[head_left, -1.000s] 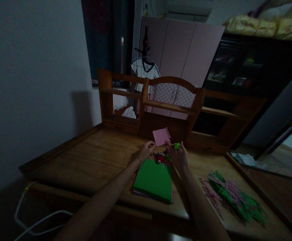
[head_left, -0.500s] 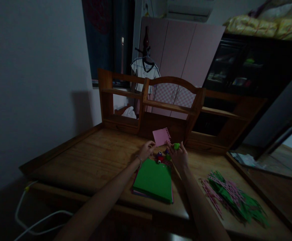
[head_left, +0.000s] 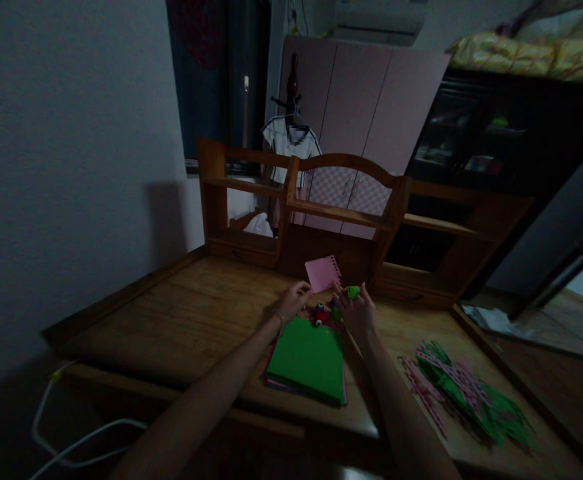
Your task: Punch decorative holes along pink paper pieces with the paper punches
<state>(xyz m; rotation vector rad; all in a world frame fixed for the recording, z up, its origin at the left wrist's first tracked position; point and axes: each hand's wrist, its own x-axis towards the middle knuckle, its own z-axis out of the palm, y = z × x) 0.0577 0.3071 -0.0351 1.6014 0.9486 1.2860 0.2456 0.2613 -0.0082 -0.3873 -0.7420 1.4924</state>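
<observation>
A small pink sheet of paper with a row of torn punch holes along its right edge is held up above the desk. My left hand pinches its lower left corner, fingers closed. My right hand has its fingertips closed at the sheet's lower right corner. A small bright green object sits at the fingers of this hand; its kind is unclear. Below the hands lie small red and purple figures with white eye-like spots, and another green piece, partly hidden. Nearer to me is a stack of green sheets.
Green and pink patterned strips lie in a pile on the right of the wooden desk. A wooden shelf unit stands along the desk's back edge. A white cable hangs at the front left.
</observation>
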